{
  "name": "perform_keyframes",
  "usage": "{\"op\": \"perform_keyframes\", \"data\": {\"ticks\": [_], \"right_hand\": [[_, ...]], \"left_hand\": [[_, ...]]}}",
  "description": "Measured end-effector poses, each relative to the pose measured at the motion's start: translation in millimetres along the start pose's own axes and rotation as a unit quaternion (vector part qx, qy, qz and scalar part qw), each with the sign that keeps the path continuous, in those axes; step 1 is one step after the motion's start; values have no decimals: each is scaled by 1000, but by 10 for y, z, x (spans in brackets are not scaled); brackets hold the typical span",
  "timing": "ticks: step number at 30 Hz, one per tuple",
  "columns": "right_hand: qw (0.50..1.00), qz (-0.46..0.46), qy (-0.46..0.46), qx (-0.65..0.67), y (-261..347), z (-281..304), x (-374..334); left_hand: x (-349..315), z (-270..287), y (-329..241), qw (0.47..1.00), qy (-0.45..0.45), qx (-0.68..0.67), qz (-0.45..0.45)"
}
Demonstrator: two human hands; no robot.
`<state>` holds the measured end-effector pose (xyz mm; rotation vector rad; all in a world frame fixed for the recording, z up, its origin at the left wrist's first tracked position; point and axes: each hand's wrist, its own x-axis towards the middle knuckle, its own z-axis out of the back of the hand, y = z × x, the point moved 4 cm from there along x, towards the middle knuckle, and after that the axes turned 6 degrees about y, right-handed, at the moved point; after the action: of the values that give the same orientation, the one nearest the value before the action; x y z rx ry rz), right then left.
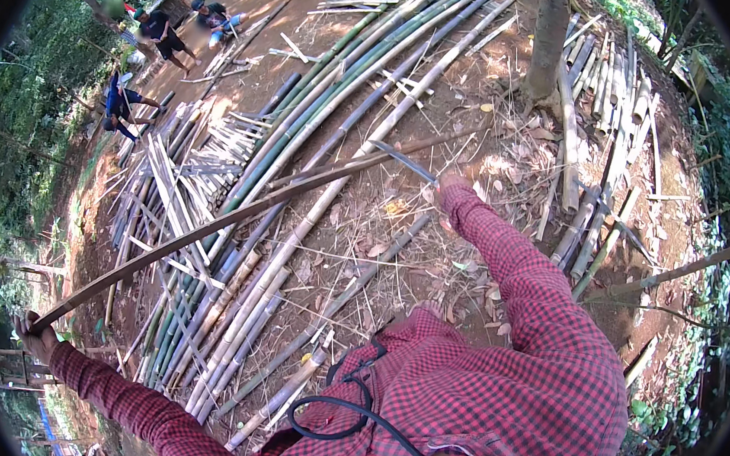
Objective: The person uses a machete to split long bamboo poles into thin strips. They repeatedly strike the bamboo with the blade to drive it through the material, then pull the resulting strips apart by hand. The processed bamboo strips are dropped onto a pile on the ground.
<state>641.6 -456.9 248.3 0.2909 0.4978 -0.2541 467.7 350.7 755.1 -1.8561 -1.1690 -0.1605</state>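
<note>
Largest first: heap of long bamboo poles (304, 136) on the dirt ground (432, 260), running from lower centre to top of frame. Across it, a long thin bamboo strip (236, 208) spans from lower left to upper centre, bowed; likely light, springy, splintery at the edges. Left hand (36, 340), lower left, grip closed around its end. Right hand (449, 183), centre, holds a knife (401, 162) at the strip; fingers hidden, so cannot tell the grip. Best held at the ends.

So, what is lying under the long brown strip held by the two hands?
Under the strip, bamboo poles and dry leaves lie on the ground; what lies beneath the poles is hidden.
</note>
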Motion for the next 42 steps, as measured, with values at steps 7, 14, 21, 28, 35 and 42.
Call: {"op": "perform_keyframes", "data": {"ticks": [7, 14, 21, 28, 35, 42], "right_hand": [[984, 21, 149, 91, 425, -248, 217], [980, 155, 99, -69, 555, 189, -413], [997, 31, 72, -11, -314, -75, 752], [994, 14, 106, -37, -358, -167, 1543], [990, 36, 107, -87, -70, 273, 1651], [974, 122, 117, -152, 758, 552, 978]], "left_hand": [[-307, 561, 16, 994, -75, 74, -20], [-312, 545, -42, 996, 42, -72, 19], [-67, 691, -396, 998, -8, -45, 37], [44, 957, -566, 990, 41, 129, 50], [-2992, -511, 2514, 974, -132, 96, 155], [-2779, -1252, 3441, 980, -2, 114, 163]]}}
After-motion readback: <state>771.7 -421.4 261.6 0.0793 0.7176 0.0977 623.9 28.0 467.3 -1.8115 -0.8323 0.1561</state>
